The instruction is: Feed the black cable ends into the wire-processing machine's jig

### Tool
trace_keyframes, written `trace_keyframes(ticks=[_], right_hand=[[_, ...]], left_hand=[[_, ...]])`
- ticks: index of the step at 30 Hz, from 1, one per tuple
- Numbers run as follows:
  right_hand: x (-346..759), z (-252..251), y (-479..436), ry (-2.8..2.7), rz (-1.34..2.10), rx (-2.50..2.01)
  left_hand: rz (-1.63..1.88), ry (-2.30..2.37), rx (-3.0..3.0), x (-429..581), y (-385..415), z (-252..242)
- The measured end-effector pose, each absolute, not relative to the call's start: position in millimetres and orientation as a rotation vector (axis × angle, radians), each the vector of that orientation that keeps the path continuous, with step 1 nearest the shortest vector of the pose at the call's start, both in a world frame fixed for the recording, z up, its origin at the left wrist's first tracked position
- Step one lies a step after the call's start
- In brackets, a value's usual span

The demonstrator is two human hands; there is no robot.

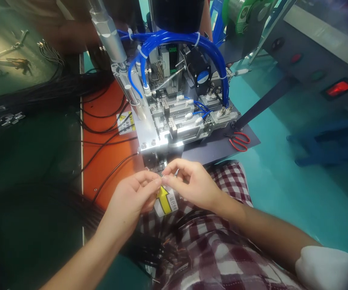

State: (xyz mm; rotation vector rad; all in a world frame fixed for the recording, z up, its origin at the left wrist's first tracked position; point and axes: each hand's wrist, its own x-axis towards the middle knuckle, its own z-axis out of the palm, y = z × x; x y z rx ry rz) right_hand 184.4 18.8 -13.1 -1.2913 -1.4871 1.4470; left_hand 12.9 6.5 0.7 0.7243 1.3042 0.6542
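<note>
Thumb and forefinger of the left hand (128, 197) are pressed together, and those of the right hand (196, 185) are likewise pinched, with the two sets of fingertips almost meeting. A thin pale piece (162, 176) is grasped between them, just in front of the near end of the metal machine (174, 129); it is too small for its kind to be told. Just below the fingertips, a white label (175, 205) marked with a yellow arrow is seen, partly covered by the left hand. The lap is covered by red-and-white checked cloth (222, 237), and dark wires (145, 245) are gathered beside it, under the left forearm. Black cables (113, 141) are spread across the orange tabletop (101, 169) left of the machine, where a warning label (126, 122) is also seen. Over the machine, blue hoses (189, 38) are looped and bound with white ties. Red-handled cutters (239, 141) are laid on the dark plate (204, 152) to its right. Farther right, a red switch (338, 88) is set in a gray box (307, 48), and a blue stool (334, 141) is blurred near the edge of view.
</note>
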Motion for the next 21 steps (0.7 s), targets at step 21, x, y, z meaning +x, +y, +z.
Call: trace_keyframes(ticks=[21], right_hand=[[186,-40,38,-1.377,1.402,-1.384]], left_hand=[[0.821,1.435,2.083,6,15,-16]])
